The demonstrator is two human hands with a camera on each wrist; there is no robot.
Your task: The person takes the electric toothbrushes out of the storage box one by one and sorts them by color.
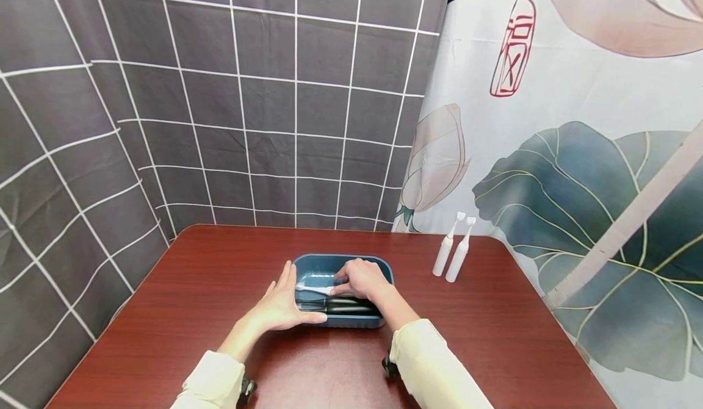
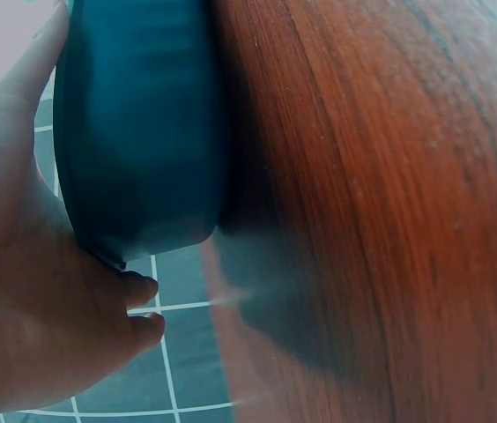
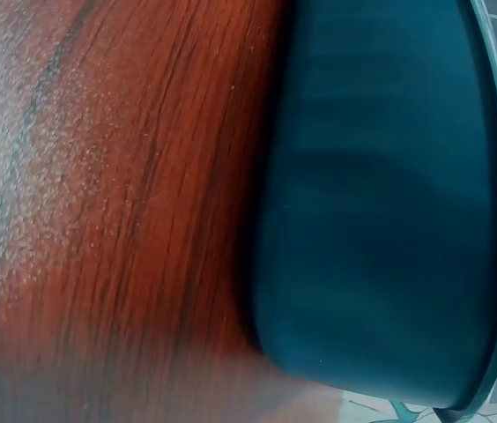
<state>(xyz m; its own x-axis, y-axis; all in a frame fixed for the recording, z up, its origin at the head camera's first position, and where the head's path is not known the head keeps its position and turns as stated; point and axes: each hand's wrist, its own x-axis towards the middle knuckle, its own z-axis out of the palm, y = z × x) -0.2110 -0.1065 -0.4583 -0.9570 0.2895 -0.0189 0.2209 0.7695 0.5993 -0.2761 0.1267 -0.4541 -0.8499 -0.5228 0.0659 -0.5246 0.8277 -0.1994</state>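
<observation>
A blue rectangular box (image 1: pixel 351 322) rests on the table in front of me. My left hand (image 1: pixel 280 307) spans its near left corner, fingers extended along the left end and thumb laid on the front rim. Inside the box, my right hand (image 1: pixel 364 279) pinches a white electric toothbrush (image 1: pixel 314 289) by its handle, with the brush head pointing left. Black slim-necked toothbrushes (image 1: pixel 351 307) lie along the near side of the box. The left wrist view shows the box's outer wall (image 2: pixel 143 132) beside my palm; the right wrist view shows mostly the box wall (image 3: pixel 381 220), with the fingers hidden.
Two white electric toothbrushes (image 1: pixel 442 255) stand upright side by side on the reddish-brown wooden table (image 1: pixel 219 262), to the right of the box near the back edge. Behind the table hang a grey grid-patterned cloth (image 1: pixel 263 152) and a lotus-printed cloth (image 1: pixel 467 79).
</observation>
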